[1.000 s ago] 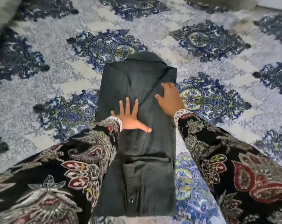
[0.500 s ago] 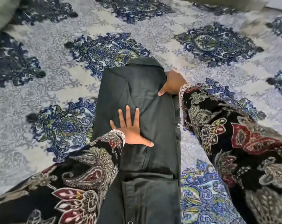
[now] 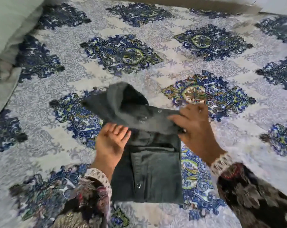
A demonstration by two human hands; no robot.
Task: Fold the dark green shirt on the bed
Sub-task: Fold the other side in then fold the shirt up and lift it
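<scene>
The dark green shirt [image 3: 149,171] lies as a narrow folded strip on the patterned bedspread [image 3: 155,66]. Its far end, with the collar and snap buttons, is lifted off the bed and curls back toward me over the middle. My right hand [image 3: 195,130] grips the right edge of that raised end. My left hand [image 3: 111,140] is under the raised end's left side, palm up with fingers spread; whether it grips the cloth is unclear. The near part of the shirt lies flat, with a snap showing.
A pale grey-green pillow or blanket [image 3: 9,30] is bunched at the far left of the bed. The bed's far edge and a strip of brown fabric [image 3: 188,4] run along the top. My patterned sleeves fill the lower corners.
My right hand took hold of the collar end and lifted it back toward me. My left hand, which was pressed flat on the shirt's middle, turned palm up under the raised fold.
</scene>
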